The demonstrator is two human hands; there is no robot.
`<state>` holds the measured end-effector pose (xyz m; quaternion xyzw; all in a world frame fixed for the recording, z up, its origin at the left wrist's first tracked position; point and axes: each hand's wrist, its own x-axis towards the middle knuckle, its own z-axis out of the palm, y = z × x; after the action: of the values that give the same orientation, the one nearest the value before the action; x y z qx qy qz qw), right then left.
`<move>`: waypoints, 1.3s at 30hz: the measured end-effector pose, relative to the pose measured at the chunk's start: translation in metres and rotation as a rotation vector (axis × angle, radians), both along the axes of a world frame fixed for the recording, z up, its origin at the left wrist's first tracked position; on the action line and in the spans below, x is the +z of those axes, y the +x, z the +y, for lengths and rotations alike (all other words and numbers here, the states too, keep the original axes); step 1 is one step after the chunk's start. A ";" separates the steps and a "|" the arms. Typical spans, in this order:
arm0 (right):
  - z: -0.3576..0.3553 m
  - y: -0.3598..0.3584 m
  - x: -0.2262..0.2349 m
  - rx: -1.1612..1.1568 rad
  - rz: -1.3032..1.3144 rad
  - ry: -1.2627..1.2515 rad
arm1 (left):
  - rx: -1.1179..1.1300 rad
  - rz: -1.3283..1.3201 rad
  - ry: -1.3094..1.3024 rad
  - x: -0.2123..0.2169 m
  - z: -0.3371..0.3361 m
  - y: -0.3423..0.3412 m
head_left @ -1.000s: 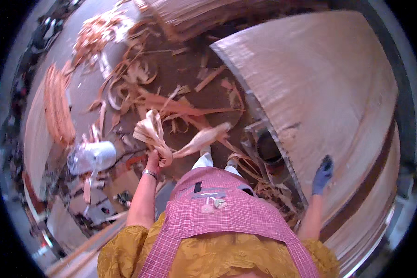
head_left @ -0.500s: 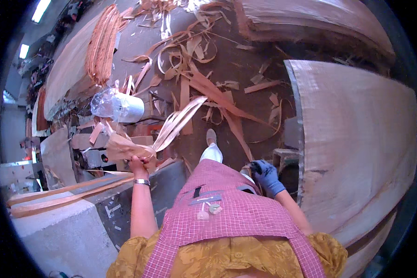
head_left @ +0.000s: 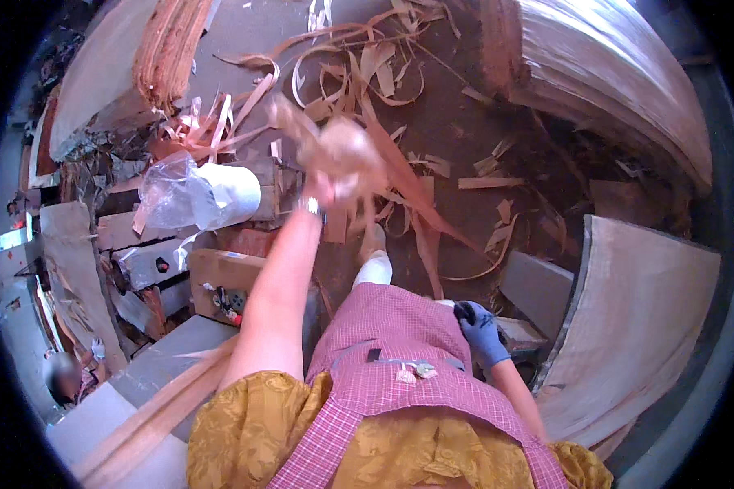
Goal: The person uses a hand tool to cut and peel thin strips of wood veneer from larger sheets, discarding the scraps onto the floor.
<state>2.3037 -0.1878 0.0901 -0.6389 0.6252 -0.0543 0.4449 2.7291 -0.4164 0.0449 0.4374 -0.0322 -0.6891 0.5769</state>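
Observation:
My bare left hand (head_left: 324, 191), a watch at its wrist, reaches forward over the floor. It is closed around a bunch of wood veneer strips (head_left: 352, 155), which are smeared by motion. My right hand (head_left: 481, 332) wears a blue-grey glove with dark fingertips and hangs low beside my apron. Its fingers are curled in; what they hold, if anything, is hidden. Beneath and beyond my left hand, loose veneer scraps (head_left: 408, 183) lie in a tangle on the floor.
Left of my arm lies a white roll (head_left: 235, 194) in clear plastic. Stacked veneer sheets stand far left (head_left: 167, 53), far right (head_left: 620, 81) and near right (head_left: 628, 301). A grey bench (head_left: 179, 342) carries long wood strips (head_left: 159, 416). Another person (head_left: 73, 376) is at the far left.
My left hand has swung forward and right from above the bench, carrying the veneer strips over the floor scraps. My right hand stays low at my side. The view has shifted.

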 end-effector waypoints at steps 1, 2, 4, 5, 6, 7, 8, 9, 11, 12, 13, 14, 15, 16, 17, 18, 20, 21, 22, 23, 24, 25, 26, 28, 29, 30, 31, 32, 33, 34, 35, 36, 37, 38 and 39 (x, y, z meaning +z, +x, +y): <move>-0.022 0.019 0.005 0.105 0.019 -0.004 | -0.024 -0.080 -0.131 -0.028 -0.043 0.037; -0.031 0.029 -0.008 0.148 0.043 0.025 | -0.031 -0.268 -0.343 -0.013 -0.096 0.037; -0.053 0.054 -0.026 0.137 0.032 0.054 | -0.164 0.165 -0.634 0.011 -0.168 0.052; -0.067 0.063 -0.043 0.148 0.015 0.071 | -0.159 -0.037 -0.554 0.033 -0.190 0.049; -0.078 0.066 -0.061 0.214 0.006 0.103 | -0.070 -0.187 -0.429 0.014 -0.198 0.064; -0.087 0.069 -0.083 0.281 0.051 0.136 | 0.010 -0.329 -0.303 -0.013 -0.213 0.077; -0.091 0.070 -0.105 0.345 0.097 0.166 | 0.002 -0.714 -0.263 -0.055 -0.216 0.095; -0.095 0.069 -0.129 0.411 0.140 0.192 | -0.011 -1.100 -0.212 -0.117 -0.211 0.118; -0.083 0.049 -0.173 0.439 0.154 0.150 | -0.172 -1.538 0.082 -0.226 -0.172 0.134; -0.071 0.038 -0.193 0.433 0.168 0.116 | -0.308 -1.583 0.293 -0.271 -0.143 0.127; -0.061 0.031 -0.214 0.436 0.179 0.086 | -0.232 -1.621 0.146 -0.321 -0.102 0.111; -0.062 0.025 -0.222 0.452 0.207 0.100 | -0.712 -1.516 0.345 -0.373 -0.070 0.116; -0.068 0.027 -0.221 0.448 0.241 0.117 | -0.863 -1.517 0.422 -0.417 -0.035 0.103; -0.077 0.027 -0.221 0.409 0.215 0.135 | -1.022 -1.510 0.496 -0.459 0.003 0.091; -0.087 0.027 -0.219 0.370 0.204 0.148 | -1.222 -1.435 0.666 -0.483 0.021 0.073; -0.090 0.026 -0.226 0.318 0.201 0.146 | -1.288 -1.418 0.687 -0.495 0.024 0.052; -0.076 0.007 -0.242 0.233 0.190 0.154 | -1.447 -1.399 0.722 -0.492 0.003 0.019; -0.078 -0.003 -0.247 0.225 0.170 0.156 | -1.386 -1.428 0.734 -0.519 0.013 0.019; -0.086 -0.006 -0.252 0.237 0.152 0.159 | -1.333 -1.457 0.742 -0.556 0.025 0.021; -0.093 -0.005 -0.251 0.242 0.142 0.162 | -1.286 -1.484 0.739 -0.585 0.031 0.022; -0.099 -0.006 -0.250 0.247 0.131 0.162 | -1.266 -1.520 0.766 -0.599 0.029 0.023; -0.104 -0.007 -0.253 0.261 0.135 0.155 | -1.242 -1.558 0.794 -0.610 0.027 0.026; -0.110 -0.008 -0.257 0.276 0.137 0.143 | -1.214 -1.599 0.821 -0.618 0.025 0.029; -0.114 -0.006 -0.256 0.264 0.132 0.143 | -1.156 -1.482 0.855 -0.612 0.017 0.032; -0.118 -0.005 -0.259 0.252 0.120 0.146 | -1.115 -1.429 0.871 -0.604 0.010 0.033; -0.120 -0.002 -0.259 0.238 0.101 0.147 | -1.102 -1.442 0.863 -0.590 0.008 0.035; -0.117 -0.001 -0.257 0.228 0.108 0.157 | -1.092 -1.459 0.843 -0.572 0.010 0.030; -0.114 -0.001 -0.257 0.221 0.114 0.161 | -1.074 -1.479 0.823 -0.550 0.011 0.024; -0.115 0.001 -0.253 0.226 0.109 0.165 | -0.983 -1.505 0.824 -0.529 0.021 0.021; -0.116 0.006 -0.248 0.232 0.113 0.143 | -0.891 -1.531 0.817 -0.508 0.032 0.015; -0.110 0.008 -0.247 0.233 0.115 0.115 | -0.907 -1.542 0.770 -0.469 0.031 0.003; -0.103 0.011 -0.248 0.227 0.116 0.090 | -0.875 -1.582 0.723 -0.437 0.037 -0.010; -0.097 0.011 -0.244 0.224 0.117 0.065 | -0.862 -1.582 0.696 -0.407 0.040 -0.021; -0.107 0.023 -0.230 0.204 0.106 0.140 | -0.910 -1.557 0.640 -0.361 0.033 -0.032; -0.103 0.027 -0.230 0.210 0.183 0.233 | -0.871 -1.514 0.597 -0.328 0.040 -0.044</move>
<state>2.3309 -0.2908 -0.1404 -0.6471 0.5950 0.1237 0.4604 2.6847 -0.3764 -0.2827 0.8513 -0.3837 -0.3551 -0.0447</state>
